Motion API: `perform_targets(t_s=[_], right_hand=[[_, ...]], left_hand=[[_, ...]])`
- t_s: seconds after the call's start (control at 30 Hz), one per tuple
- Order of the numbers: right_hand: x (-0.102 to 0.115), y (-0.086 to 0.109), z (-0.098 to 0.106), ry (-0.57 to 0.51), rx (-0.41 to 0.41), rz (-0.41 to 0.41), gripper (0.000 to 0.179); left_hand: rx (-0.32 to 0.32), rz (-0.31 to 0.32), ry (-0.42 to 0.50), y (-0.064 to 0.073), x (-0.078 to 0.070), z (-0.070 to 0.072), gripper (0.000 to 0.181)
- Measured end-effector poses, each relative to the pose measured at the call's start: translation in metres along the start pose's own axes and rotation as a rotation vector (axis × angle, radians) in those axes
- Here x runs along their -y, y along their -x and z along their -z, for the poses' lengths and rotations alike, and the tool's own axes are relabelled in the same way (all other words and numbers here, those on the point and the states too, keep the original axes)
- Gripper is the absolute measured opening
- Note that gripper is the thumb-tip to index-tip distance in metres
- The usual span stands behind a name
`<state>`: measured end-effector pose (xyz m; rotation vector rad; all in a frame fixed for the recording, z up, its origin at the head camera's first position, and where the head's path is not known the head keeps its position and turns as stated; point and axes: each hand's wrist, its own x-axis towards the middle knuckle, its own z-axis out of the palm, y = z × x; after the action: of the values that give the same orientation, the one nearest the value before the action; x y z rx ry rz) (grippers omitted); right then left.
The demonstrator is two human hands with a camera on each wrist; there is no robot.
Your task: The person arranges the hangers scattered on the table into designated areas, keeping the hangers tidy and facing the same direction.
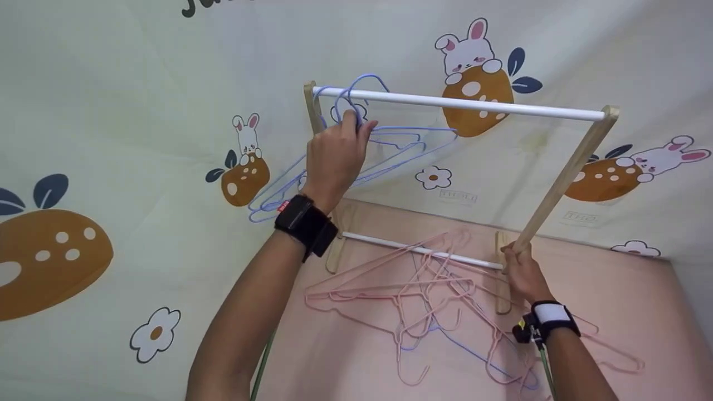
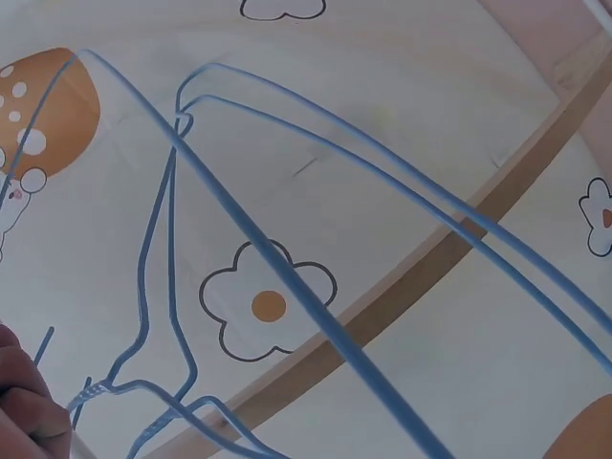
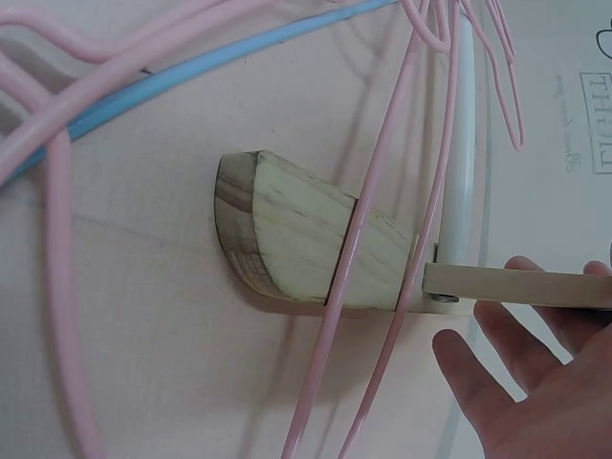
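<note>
My left hand (image 1: pixel 337 159) is raised at the left end of the white top rod (image 1: pixel 457 103), its fingers pinching a blue hanger (image 1: pixel 415 129) just below the hook. That hook arches over the rod. Other blue hangers (image 1: pixel 278 177) hang close beside it, partly hidden by the hand. In the left wrist view, only curled fingers (image 2: pixel 29 406) show at the lower left, near the twisted necks of blue hangers (image 2: pixel 177 244). Low on the rack's right side, my right hand (image 1: pixel 523 273) grips the wooden post (image 1: pixel 562 184) just above its foot (image 3: pixel 306 234).
Below the rack, tangled pink hangers (image 1: pixel 351 295) and a blue hanger (image 1: pixel 473 353) lie on the pink surface (image 1: pixel 334 362), some across the lower white rod (image 1: pixel 379 240). A printed cloth (image 1: pixel 139 111) with rabbits and flowers rises behind and to the left.
</note>
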<state>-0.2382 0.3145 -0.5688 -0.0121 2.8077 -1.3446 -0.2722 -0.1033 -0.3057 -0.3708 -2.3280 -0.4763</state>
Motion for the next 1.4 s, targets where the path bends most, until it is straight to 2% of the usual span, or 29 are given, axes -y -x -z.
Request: perform_targets(t_s=[0.2, 0.43, 0.63, 0.87, 1.17, 1.4], right_hand=[[0.0, 0.001, -0.002, 0.001, -0.002, -0.002, 0.038], [0.001, 0.002, -0.002, -0.006, 0.003, -0.011, 0.039], [0.001, 0.003, -0.003, -0.008, 0.003, -0.013, 0.037], [0.003, 0.002, -0.002, -0.012, 0.005, -0.024, 0.038], [0.002, 0.001, -0.002, -0.004, 0.005, -0.01, 0.038], [0.003, 0.0, 0.0, -0.007, 0.008, -0.024, 0.038]], left_hand=[[0.058, 0.115, -0.051, -0.005, 0.007, 0.0, 0.048], [0.084, 0.157, -0.117, -0.003, 0.012, -0.004, 0.048], [0.085, 0.143, -0.201, 0.0, 0.011, -0.01, 0.05], [0.069, 0.103, -0.249, 0.005, 0.013, -0.016, 0.05], [0.043, 0.075, -0.246, 0.012, 0.015, -0.018, 0.048], [0.031, 0.045, -0.231, 0.016, 0.015, -0.012, 0.046]])
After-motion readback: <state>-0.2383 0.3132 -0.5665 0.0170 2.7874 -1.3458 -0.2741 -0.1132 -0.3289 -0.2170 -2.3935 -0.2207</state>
